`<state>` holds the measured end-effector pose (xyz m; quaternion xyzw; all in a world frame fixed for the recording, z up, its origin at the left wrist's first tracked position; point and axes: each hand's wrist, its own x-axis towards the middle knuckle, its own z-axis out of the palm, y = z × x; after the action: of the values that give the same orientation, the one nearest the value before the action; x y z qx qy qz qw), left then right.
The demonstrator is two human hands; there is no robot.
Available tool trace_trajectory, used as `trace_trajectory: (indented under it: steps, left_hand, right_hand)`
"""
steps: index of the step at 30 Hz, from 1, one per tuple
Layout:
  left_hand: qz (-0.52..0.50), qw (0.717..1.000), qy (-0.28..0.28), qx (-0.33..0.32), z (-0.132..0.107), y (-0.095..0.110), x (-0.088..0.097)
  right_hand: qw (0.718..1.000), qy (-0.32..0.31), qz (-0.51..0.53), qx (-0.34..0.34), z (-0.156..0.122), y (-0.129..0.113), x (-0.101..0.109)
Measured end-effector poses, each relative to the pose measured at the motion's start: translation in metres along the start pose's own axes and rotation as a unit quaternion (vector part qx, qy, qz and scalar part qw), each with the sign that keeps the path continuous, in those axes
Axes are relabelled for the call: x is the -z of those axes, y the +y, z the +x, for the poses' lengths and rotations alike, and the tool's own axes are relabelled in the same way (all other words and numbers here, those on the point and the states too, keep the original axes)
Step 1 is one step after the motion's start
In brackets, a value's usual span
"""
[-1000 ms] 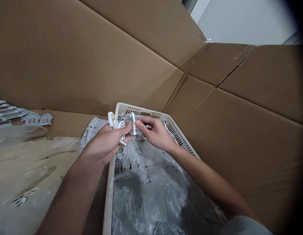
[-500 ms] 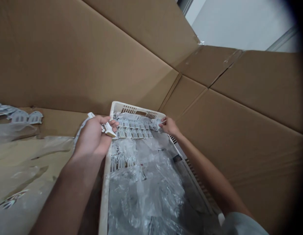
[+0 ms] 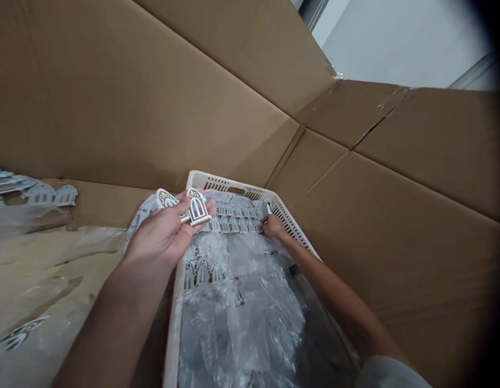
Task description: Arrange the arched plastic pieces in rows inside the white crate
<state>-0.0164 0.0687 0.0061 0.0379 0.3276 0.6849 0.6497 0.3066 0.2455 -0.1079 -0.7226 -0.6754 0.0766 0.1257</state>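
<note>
The left hand (image 3: 169, 233) is closed loosely on a few arch-shaped pieces (image 3: 198, 209), white with gold trim. They are pinched between the thumb and the fingertips and fanned apart, so each face is turned upward and can be seen separately. The hand is held above the left rim of the crate (image 3: 174, 323), near its far end.

The right hand (image 3: 273, 225) is stretched to the far right corner of the crate, its fingers bent down onto the end of a row of pieces (image 3: 234, 222). Whether a piece is gripped there cannot be told, as the fingertips are too small in the picture. The row is laid side by side along the far wall, which probably stops it from sliding.

The nearer part of the crate is covered with crumpled plastic film (image 3: 242, 323), seemingly as a cushion. To the left, on the bench (image 3: 40, 280), a second row (image 3: 51, 195) is lined up against the cardboard wall (image 3: 153, 108).
</note>
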Motion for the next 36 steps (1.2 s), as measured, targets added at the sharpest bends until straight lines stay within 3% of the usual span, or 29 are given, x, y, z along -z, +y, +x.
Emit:
trace_trajectory:
  steps: [5,10,12,16,18,21,26,28,30,32,34,36]
  left_hand:
    - [0.007,1.0,0.006,-0.013,0.0,-0.003,-0.001]
    - [0.044,0.998,-0.022,-0.034,0.006,-0.011,0.002]
    - [0.06,0.996,-0.041,-0.047,0.008,-0.014,0.004]
    - [0.089,0.993,-0.046,-0.067,0.007,-0.016,0.004]
    - [0.101,0.991,-0.044,-0.082,0.003,-0.015,0.001]
    - [0.091,0.989,-0.032,-0.112,-0.003,-0.014,-0.004]
    - [0.09,0.988,-0.016,-0.125,-0.001,-0.019,-0.005]
    - [0.116,0.984,-0.008,-0.132,0.001,-0.019,-0.004]
    - [0.126,0.984,0.012,-0.124,0.002,-0.015,-0.003]
    - [0.113,0.99,0.011,-0.085,0.001,-0.007,-0.002]
    - [0.08,0.996,-0.01,-0.044,-0.002,0.003,0.0]
    - [0.057,0.998,-0.024,-0.031,-0.005,0.01,0.003]
  right_hand:
    - [1.0,-0.007,0.021,0.011,-0.008,-0.016,0.012]
    - [0.983,-0.016,0.128,0.13,-0.049,-0.085,0.049]
    - [0.925,-0.098,0.295,0.22,-0.077,-0.122,0.066]
    - [0.818,-0.26,0.418,0.297,-0.122,-0.178,0.087]
    - [0.792,-0.29,0.446,0.299,-0.131,-0.193,0.086]
    - [0.783,-0.278,0.477,0.287,-0.135,-0.204,0.075]
    - [0.793,-0.197,0.511,0.265,-0.134,-0.21,0.064]
    - [0.805,-0.169,0.506,0.259,-0.127,-0.2,0.069]
    - [0.837,-0.136,0.466,0.253,-0.112,-0.179,0.078]
    - [0.897,-0.077,0.367,0.234,-0.091,-0.148,0.086]
    - [0.97,-0.008,0.17,0.174,-0.07,-0.115,0.089]
    - [0.994,0.012,-0.051,0.094,-0.052,-0.084,0.086]
